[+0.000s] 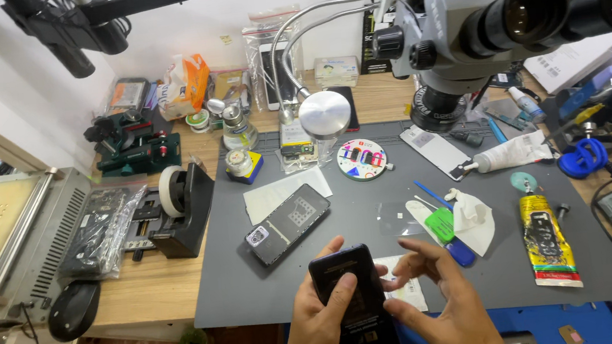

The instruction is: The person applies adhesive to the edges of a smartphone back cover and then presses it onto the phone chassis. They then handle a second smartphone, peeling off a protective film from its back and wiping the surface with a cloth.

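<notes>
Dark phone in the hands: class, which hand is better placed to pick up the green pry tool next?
Probably the right hand: it is free, fingers spread, close to the green pry tool. The left hand grips the dark phone.

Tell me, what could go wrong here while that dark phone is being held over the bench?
1. The left hand alone grips the dark phone; the right hand is open beside it, so the phone might slip onto the grey mat.
2. The yellow glue tube and white tube lie close by; a stray elbow could smear adhesive.
3. The opened phone lies exposed and could be knocked.
</notes>
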